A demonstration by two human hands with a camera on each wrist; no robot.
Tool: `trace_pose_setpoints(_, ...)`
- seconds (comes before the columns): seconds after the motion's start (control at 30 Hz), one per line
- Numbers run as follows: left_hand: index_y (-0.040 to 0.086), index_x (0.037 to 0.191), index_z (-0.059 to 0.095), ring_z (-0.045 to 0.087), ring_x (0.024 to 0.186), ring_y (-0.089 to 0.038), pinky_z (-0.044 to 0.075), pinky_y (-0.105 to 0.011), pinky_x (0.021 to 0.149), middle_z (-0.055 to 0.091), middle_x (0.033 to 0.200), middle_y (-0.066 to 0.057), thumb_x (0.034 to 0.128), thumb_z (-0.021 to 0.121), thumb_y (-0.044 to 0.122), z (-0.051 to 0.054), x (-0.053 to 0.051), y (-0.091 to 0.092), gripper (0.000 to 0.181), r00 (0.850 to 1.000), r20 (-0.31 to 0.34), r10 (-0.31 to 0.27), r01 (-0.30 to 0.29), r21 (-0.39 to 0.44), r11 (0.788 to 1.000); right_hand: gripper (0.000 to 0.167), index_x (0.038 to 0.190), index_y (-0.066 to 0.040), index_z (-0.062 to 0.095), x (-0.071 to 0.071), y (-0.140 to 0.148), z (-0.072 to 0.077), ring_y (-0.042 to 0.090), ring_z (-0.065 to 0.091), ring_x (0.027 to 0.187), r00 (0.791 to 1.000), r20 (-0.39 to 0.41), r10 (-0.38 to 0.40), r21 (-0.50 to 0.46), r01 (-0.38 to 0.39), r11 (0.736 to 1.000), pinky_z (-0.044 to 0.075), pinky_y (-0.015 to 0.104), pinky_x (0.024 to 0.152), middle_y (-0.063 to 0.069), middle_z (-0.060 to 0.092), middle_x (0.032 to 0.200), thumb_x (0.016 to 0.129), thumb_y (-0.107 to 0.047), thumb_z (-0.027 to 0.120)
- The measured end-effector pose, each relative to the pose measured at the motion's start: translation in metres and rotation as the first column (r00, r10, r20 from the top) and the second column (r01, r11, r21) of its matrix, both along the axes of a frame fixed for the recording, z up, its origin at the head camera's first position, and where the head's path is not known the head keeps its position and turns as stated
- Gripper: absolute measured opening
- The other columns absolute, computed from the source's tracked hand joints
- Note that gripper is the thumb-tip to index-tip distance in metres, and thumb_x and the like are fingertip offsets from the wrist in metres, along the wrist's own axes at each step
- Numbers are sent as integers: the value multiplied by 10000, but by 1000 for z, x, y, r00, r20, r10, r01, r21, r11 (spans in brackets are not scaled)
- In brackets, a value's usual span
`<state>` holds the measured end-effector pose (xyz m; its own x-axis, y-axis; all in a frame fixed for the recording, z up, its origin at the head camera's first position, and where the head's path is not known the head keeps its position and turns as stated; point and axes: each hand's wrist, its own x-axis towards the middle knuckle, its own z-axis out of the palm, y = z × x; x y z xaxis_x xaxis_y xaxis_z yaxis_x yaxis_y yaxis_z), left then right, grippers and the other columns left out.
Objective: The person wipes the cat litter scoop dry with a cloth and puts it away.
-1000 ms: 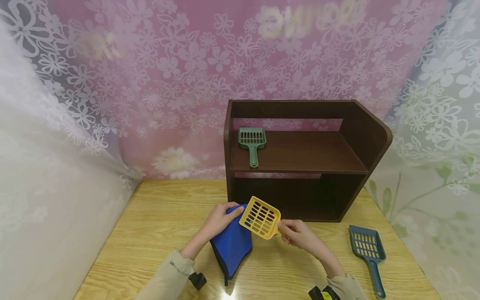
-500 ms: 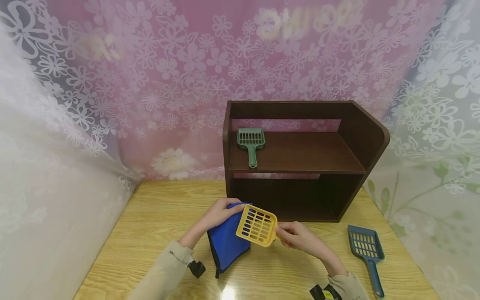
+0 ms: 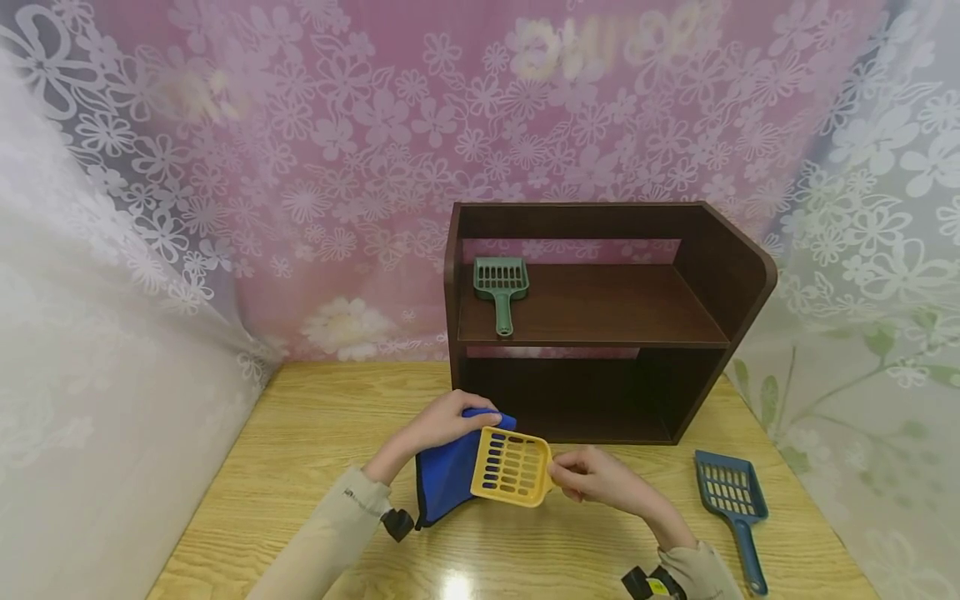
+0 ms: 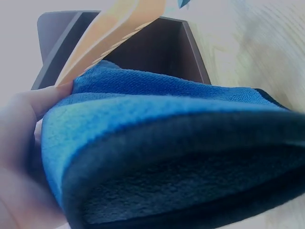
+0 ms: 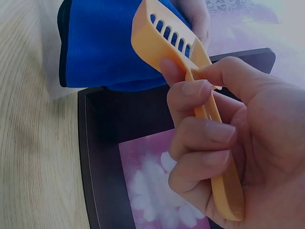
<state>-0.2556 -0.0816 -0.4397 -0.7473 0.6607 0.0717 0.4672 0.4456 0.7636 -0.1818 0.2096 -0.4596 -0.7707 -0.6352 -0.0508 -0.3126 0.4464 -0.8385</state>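
Yellow scoop (image 3: pixel 518 468) in front of shelf (image 3: pixel 600 304), toward its left half, slotted blade facing up. Right hand (image 3: pixel 600 477) grasping it, fingers curled round the handle; that hand is in front of the shelf's middle. Left hand (image 3: pixel 450 419) grasping blue cloth (image 3: pixel 442 475), thumb over the top, by the shelf's front left corner. Cloth folded, black edging, hanging in front of that corner and partly behind the blade; blue shows through the slots. Blade edge right at left thumb, contact hard to tell. Green scoop (image 3: pixel 502 293) on shelf's upper board, left end, handle to front. Dark blue scoop (image 3: pixel 741 518) on table (image 3: pixel 337 433), front right of shelf, handle pointing away from it. Floral curtain (image 3: pixel 337 167) behind shelf.
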Motion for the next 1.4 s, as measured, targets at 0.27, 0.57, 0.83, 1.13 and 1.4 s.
trace_pose_setpoints(0.27,231,1167,763,682,907,-29,526,-226,831,745,1022,105,1020,606,393,14,1,19,269,993,-10,-115,113,-77,991,350,779,-139,653,1,-10,-1,27,415,520,999,22,30,53,-31,998,343,205,516,-89,474,613,1067,-301,539)
trace_pose_setpoints(0.57,180,1160,768,653,853,16,517,-194,791,752,1054,58,1013,626,376,16,4,40,283,980,-63,-188,175,-165,971,390,730,-120,618,3,-20,3,15,360,489,998,-23,55,42,-54,998,307,203,499,-96,469,599,1064,-307,545)
trace_pose_setpoints(0.83,181,1133,771,676,804,-51,511,-204,758,761,989,39,1028,602,373,10,2,37,276,989,-40,-144,139,-123,983,364,740,-167,639,4,-14,1,25,421,522,1000,-31,4,57,-3,998,354,212,527,-91,491,616,1059,-320,553)
trace_pose_setpoints(1.13,179,1105,778,678,784,-24,530,-225,756,759,942,71,1028,596,392,7,-2,22,291,997,-9,-74,73,-82,994,362,752,-164,627,1,-5,1,24,437,532,998,-65,0,55,3,998,377,215,540,-96,490,619,1067,-317,535)
trace_pose_setpoints(1.4,196,1086,775,674,801,-39,541,-253,778,730,908,119,1028,591,403,2,-1,9,283,999,30,-14,16,-60,998,352,754,-168,620,0,5,1,18,395,518,996,-86,-14,30,16,999,355,221,529,9,503,602,1070,-296,531)
